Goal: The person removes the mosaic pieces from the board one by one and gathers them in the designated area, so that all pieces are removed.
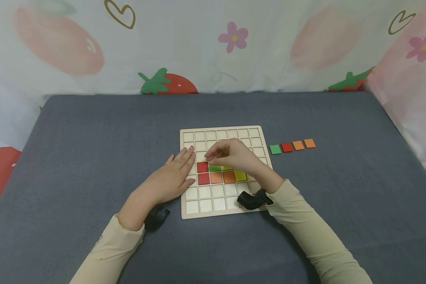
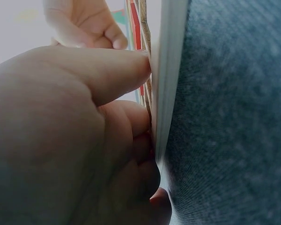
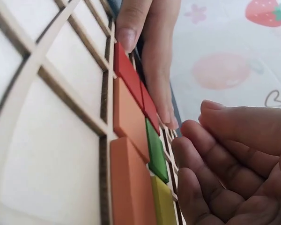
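Note:
A pale wooden grid board (image 1: 220,213) lies on the table. My left hand (image 1: 170,179) rests flat on its left edge, fingers extended. Above the middle of the board hovers my right hand (image 1: 234,156), fingers bent; in the right wrist view thumb and fingertips are apart with no tile visible between them. Below it, two rows of cells hold square tiles. The nearer row has a red tile (image 1: 204,178), two orange tiles (image 3: 129,183) and a yellow tile (image 1: 240,176). The farther row shows a red tile (image 1: 202,167), a green tile (image 3: 157,152) and yellow, partly hidden by my hand.
Right of the board, a loose green tile (image 1: 275,149), a red tile (image 1: 286,147) and two orange tiles (image 1: 303,144) lie in a slanting row on the grey tablecloth (image 1: 92,138). A fruit-printed curtain (image 1: 262,59) hangs behind the table. Black devices sit at both wrists.

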A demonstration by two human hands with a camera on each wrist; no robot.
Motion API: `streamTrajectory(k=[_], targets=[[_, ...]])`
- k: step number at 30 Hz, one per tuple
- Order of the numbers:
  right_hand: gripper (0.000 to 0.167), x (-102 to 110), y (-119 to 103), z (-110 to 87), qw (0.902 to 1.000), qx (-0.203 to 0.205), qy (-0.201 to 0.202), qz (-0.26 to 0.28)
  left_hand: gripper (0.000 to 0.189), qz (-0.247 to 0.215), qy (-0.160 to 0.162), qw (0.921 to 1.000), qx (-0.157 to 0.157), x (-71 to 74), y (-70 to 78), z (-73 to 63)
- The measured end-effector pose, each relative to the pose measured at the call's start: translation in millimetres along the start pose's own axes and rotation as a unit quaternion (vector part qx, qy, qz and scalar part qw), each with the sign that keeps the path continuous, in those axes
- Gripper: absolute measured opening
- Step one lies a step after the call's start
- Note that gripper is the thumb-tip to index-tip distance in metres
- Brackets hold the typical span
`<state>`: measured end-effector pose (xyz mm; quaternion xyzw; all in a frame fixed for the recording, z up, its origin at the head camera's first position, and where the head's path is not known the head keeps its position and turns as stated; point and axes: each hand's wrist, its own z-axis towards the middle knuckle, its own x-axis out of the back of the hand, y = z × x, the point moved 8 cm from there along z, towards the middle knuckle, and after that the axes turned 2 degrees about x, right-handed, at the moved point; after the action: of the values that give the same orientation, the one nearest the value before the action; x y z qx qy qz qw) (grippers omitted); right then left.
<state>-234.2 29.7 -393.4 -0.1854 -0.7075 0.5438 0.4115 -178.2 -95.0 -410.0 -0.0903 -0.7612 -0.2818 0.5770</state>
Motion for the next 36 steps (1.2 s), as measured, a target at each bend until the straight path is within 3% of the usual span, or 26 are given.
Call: streamTrajectory(k=[4,12,17,36], targets=[[0.014,-1.9,1.1,1.9,0.9994,0.014,-0.004,-0.031,0.068,-0.001,0.0,1.0,0.001,-0.3,0.0,-0.3],[0.016,-4.7,0.9,1.8,0.9993,0.02,-0.003,-0.031,0.068,-0.001,-0.001,1.0,0.002,-0.7,0.4,-0.7],[0.017,-7.8,-1.1,3.1,0.998,0.025,-0.007,-0.057,0.068,0.001,-0.001,1.0,0.001,-0.5,0.6,-0.5],[0.022,-14.8,-7.8,2.4,0.9806,0.086,-0.033,-0.173,0.068,0.003,-0.001,1.0,-0.002,-0.5,1.1,-0.5]])
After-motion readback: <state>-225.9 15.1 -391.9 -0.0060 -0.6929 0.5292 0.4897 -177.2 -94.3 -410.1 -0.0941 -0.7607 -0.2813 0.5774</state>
